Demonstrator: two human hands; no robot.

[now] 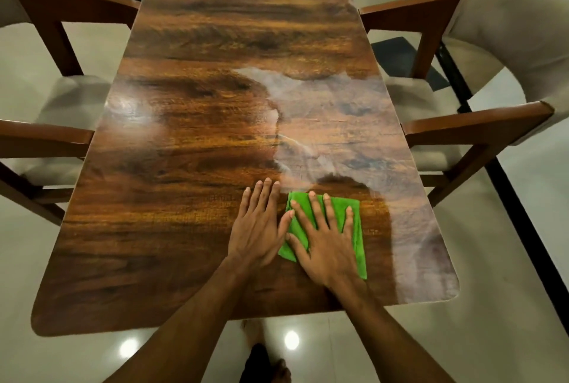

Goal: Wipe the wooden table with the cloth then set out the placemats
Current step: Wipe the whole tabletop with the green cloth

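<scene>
Two bare hands flat on a long wooden desk [200, 136], seen from above, forearms reaching in from the bottom edge. R hand [323, 244] palm-down on a folded green cloth [338, 207], fingers straight & spread wide, pressing it to the wood, not curled round it. Cloth lying nr the desk's near end, right of centre, its edges showing past the fingertips & along the hand's outer side. L hand [258, 222] just beside it on bare wood, palm-down, fingers straight & held close together, thumb angled out w/ its tip at the cloth's left edge. Pale cloudy film [323, 111] over much of the desk's right half, from mid-desk down to the near right corner. Left half dark & glossy, w/ strong grain & a glare patch. One wooden armchair w/ cream padding on each side: left chair [61, 3], right chair [492, 43], arms pointing at the desk edges. Glossy pale floor [61, 358] underneath, 2 round light reflections nr the bottom. Foot [277, 373] partly visible below the near desk edge. Dark mat [400, 56] on the floor btwn desk & right chair.
</scene>
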